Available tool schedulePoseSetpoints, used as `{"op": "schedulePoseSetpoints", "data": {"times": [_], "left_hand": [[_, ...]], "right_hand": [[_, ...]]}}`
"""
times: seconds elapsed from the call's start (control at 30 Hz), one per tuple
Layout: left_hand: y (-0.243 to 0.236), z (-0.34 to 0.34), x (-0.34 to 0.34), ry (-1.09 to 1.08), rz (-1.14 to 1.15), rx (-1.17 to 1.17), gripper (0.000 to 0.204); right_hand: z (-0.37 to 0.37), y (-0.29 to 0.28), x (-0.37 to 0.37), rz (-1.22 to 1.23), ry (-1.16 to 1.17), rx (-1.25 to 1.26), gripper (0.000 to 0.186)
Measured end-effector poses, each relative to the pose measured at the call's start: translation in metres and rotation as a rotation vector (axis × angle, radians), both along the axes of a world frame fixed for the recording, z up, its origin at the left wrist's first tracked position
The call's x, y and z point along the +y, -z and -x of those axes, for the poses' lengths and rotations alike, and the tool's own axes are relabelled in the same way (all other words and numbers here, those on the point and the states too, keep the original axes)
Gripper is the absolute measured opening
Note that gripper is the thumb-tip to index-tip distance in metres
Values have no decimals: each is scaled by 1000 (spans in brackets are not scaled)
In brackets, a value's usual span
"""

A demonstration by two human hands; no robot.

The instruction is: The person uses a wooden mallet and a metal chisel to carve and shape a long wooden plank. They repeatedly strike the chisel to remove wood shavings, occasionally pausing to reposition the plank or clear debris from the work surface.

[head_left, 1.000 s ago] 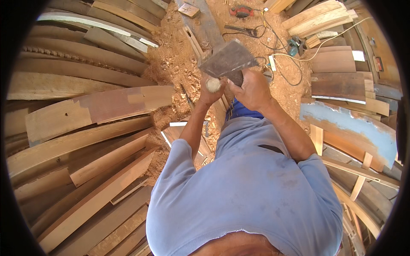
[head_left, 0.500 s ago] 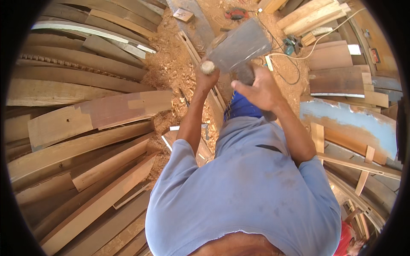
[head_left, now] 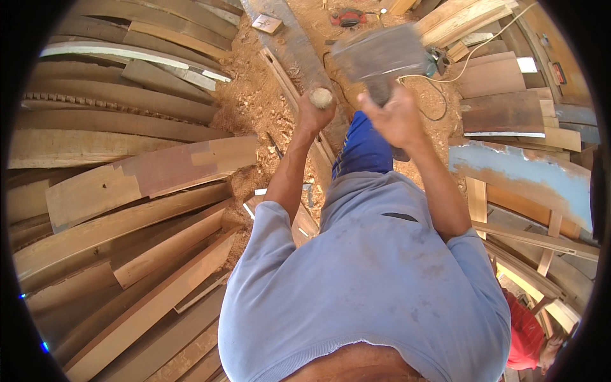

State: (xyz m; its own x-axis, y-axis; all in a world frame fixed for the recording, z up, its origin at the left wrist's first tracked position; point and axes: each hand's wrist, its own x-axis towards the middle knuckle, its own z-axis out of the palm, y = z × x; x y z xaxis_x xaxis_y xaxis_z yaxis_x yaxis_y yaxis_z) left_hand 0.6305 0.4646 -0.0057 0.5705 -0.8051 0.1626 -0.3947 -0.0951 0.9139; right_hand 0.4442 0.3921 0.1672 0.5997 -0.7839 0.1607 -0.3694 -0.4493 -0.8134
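My left hand is closed round an upright chisel. Only its round, battered pale wooden end shows above my fist; the blade is hidden. Below that hand runs a long, narrow timber with slots cut along it. My right hand grips the handle of a mallet with a large grey, block-shaped head. The mallet is smeared by motion and is raised up and to the right of the chisel, not touching it.
Stacked boards line the left side, and more boards the right. Wood shavings cover the floor. Farther off lie a wood block, a red power tool and a pale cable. A person in red is at lower right.
The mallet has swung away to the right, off the chisel's end, and my right hand has moved slightly right with it. My left hand has shifted a little right, still round the chisel.
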Motion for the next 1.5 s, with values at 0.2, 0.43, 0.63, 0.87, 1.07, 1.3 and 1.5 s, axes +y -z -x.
{"op": "schedulePoseSetpoints", "data": {"times": [0.2,0.43,0.63,0.87,1.07,1.3,1.5], "left_hand": [[-6,11,4,80,47,-127,21],[13,3,28,4,55,8,18],[-4,6,68,16,131,107,15],[5,-10,72,56,130,80,18],[38,5,76,25,144,44,29],[19,-21,43,-105,-56,311,21],[9,-7,69,7,134,111,30]], "right_hand": [[1,38,-5,92,-168,364,38],[-13,46,6,137,-134,298,40],[-13,16,15,32,-280,357,31],[-45,4,25,106,-321,-3,33],[-29,47,15,111,-419,492,34],[-28,-49,20,-236,-307,282,48],[-17,-14,27,65,-328,-112,47]]}}
